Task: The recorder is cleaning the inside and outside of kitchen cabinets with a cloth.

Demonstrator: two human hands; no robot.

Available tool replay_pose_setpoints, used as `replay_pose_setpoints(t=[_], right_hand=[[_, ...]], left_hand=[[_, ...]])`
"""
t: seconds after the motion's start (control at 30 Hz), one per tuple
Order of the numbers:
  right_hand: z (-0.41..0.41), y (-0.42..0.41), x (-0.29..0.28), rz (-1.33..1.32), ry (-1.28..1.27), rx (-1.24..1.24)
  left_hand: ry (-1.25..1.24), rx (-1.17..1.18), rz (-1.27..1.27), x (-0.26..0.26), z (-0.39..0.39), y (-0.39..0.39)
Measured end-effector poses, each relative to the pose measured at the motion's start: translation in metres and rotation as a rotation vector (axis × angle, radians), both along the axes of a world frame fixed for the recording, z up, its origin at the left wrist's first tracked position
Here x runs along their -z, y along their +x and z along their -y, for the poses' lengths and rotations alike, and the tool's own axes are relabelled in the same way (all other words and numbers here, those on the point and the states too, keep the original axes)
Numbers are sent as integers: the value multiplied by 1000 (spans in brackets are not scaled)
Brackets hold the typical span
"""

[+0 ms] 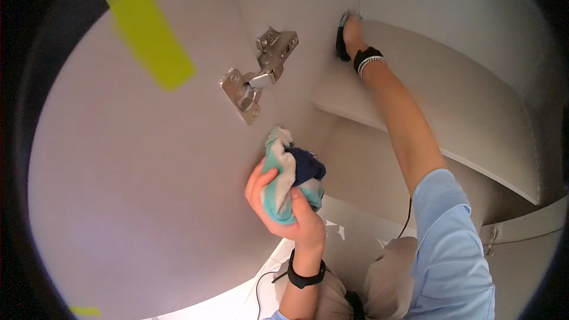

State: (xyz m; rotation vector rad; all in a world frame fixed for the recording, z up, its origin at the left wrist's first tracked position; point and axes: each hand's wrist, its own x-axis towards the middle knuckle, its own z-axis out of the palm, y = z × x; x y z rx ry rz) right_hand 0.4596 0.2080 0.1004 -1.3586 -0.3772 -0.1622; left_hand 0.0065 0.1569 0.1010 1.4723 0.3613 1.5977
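A bunched striped terry cloth [280,186] in teal, white and navy fills my left hand [298,220]. The fingers wrap its outer side and the thumb presses from the front. This hand is beside the inner face of a pale cabinet door [146,178], below a metal concealed hinge [262,71]. My right hand [354,33] reaches deep into the cabinet, above the shelf [413,84], close to the back corner. Under it is a dark piece with a teal edge [341,38], seemingly a folded cloth, against the side wall. Its fingertips are mostly hidden.
A strip of yellow-green tape [155,40] crosses the door's upper part, with another bit [84,310] at lower left. The shelf's front edge [489,173] runs beneath my right arm. A thin dark cable [406,218] hangs below the shelf. My knees [391,266] are at the bottom.
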Motion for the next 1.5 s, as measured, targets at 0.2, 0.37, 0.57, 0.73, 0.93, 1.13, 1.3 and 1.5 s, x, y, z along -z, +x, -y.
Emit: replay_pose_setpoints(t=[0.2, 0.37, 0.57, 0.73, 0.93, 1.13, 1.3, 1.5], right_hand=[[-19, -87, -6, -147, -146, 46], [2, -249, -78, 730, 98, -10], [1, -229, -137, 718, 126, -14], [-9, -115, -167, 602, 221, -24], [39, 102, -124, 3, 352, -206], [-8, -40, -40, -158, 104, -48], [-28, -173, -60, 316, 227, -88], [-8, -200, -155, 734, 85, 117]], left_hand=[[162, -77, -149, 8, -11, -5], [79, -48, -105, 0, -5, -3], [61, -83, -93, 3, -5, 3], [193, -149, -224, 11, -8, 1], [186, -36, -168, 5, 7, 12], [332, -222, -338, 6, -5, 3], [366, -200, -289, 10, -6, 12], [272, -205, -265, -1, 26, 11]])
